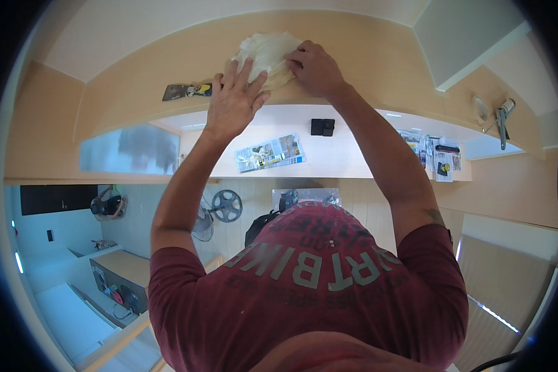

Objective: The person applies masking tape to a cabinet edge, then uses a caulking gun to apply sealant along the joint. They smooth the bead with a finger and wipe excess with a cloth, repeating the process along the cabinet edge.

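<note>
Up on a pale wooden shelf [366,56], both hands are pressing a crumpled, cream-coloured cloth [268,54]. The left hand [234,102] is lying flat with its fingers spread wide, the fingertips touching the lower left edge of the cloth. The right hand [316,68] is resting on the right side of the cloth with the fingers curled down over it, pressing rather than pinching. The cloth is looking soft and wrinkled, bunched into a rough heap near the front edge of the shelf, between the two hands.

Just left of the left hand, a flat scraper [186,92] with a grey metal blade and a dark and yellow handle is lying on the same shelf. Far to the right, a roll of pale tape [479,106] and a metal tool [503,121] with long thin handles are lying on the smooth wood. Below the shelf, a glossy leaflet [270,153] is hanging on the white wall. The person is wearing a dark red shirt [310,291].
</note>
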A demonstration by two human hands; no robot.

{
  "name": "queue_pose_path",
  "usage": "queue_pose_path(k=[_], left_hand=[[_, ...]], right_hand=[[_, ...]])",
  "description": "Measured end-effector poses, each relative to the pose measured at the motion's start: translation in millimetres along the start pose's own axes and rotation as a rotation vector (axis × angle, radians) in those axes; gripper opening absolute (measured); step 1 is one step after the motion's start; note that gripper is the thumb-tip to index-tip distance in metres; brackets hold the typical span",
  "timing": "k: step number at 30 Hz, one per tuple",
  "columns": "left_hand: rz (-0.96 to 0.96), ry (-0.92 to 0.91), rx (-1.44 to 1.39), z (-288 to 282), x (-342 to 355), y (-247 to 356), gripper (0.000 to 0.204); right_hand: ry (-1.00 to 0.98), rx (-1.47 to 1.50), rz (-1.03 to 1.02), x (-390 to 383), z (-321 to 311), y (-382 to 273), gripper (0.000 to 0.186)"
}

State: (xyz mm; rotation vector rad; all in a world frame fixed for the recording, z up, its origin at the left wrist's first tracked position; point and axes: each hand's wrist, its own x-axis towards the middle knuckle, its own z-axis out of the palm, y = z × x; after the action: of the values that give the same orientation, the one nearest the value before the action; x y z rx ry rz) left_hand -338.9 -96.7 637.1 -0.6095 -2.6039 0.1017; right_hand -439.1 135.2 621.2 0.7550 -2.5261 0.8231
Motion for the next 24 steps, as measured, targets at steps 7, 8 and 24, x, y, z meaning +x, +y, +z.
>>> queue_pose_path(k=[7, 8, 24], left_hand=[[0.25, -0.067, 0.175, -21, -1, -15, 0.04], [0.247, -0.068, 0.131, -23, -1, -16, 0.039], [-0.563, -0.595, -2.153, 66, 284, 196, 0.017]], right_hand=[[-0.039, 0.002, 0.002, -1, 4, 7, 0.019], [-0.087, 0.001, 0.018, 4, 13, 9, 0.019], [0.885, 0.016, 0.602, -176, -276, 201, 0.03]])
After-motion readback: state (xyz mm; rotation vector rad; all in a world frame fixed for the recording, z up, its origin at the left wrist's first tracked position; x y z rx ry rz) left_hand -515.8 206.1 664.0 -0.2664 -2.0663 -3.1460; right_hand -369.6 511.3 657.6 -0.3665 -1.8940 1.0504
